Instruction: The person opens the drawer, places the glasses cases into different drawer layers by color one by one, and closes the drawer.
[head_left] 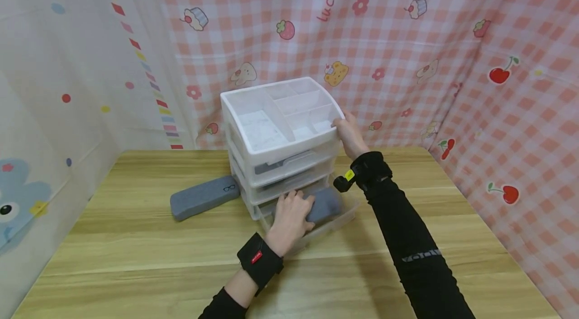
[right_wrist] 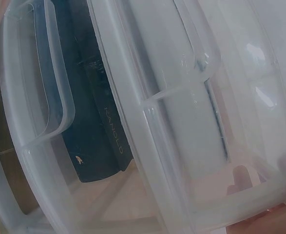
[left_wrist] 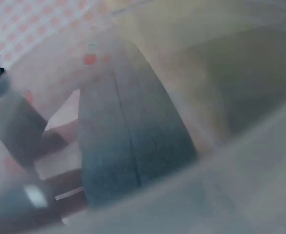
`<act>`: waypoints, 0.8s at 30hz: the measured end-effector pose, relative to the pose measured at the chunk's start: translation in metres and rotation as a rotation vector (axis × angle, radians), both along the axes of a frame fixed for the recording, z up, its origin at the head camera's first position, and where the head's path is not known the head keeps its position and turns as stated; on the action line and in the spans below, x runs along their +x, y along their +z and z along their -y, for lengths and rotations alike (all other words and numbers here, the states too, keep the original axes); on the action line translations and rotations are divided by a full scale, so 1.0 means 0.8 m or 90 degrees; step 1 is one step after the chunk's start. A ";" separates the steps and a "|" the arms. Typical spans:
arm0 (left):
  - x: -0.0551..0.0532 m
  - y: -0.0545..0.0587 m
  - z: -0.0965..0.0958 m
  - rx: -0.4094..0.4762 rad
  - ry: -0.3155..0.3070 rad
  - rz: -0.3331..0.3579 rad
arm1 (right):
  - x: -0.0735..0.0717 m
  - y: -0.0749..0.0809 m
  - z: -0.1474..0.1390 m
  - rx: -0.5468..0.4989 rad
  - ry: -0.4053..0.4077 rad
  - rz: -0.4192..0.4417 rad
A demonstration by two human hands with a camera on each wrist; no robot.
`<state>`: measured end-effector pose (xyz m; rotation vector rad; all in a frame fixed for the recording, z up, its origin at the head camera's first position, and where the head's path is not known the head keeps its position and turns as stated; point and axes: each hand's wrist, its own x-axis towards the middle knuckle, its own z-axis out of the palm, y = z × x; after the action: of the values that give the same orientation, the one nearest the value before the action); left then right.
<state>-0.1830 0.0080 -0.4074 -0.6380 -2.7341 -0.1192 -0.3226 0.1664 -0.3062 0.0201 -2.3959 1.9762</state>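
A white plastic drawer organizer stands on the table, its bottom drawer pulled out. Inside that drawer lies a grey fabric glasses case, seen through the clear front in the left wrist view as a long grey shape. My left hand reaches over the drawer front and grips the case from above, its fingers against the side. With my right hand I hold the organizer's top right corner. A second grey glasses case, with a small glasses drawing, lies beside the organizer's left side.
The organizer's top tray has several compartments. Through the drawer fronts in the right wrist view show a dark case with lettering and a pale case. Patterned curtains hang behind the wooden table and at both sides.
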 end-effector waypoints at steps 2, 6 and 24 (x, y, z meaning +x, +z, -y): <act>-0.003 -0.006 0.001 -0.009 0.005 0.008 | 0.000 0.000 0.000 -0.002 -0.002 -0.003; -0.009 -0.017 0.003 -0.013 0.011 0.008 | 0.000 0.000 0.000 -0.003 -0.004 -0.004; -0.006 -0.017 0.001 0.008 -0.034 0.009 | -0.002 -0.003 -0.001 -0.006 0.010 -0.012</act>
<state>-0.1876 0.0075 -0.4209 -0.7095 -2.7281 -0.1548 -0.3240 0.1670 -0.3083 0.0570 -2.3817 1.9842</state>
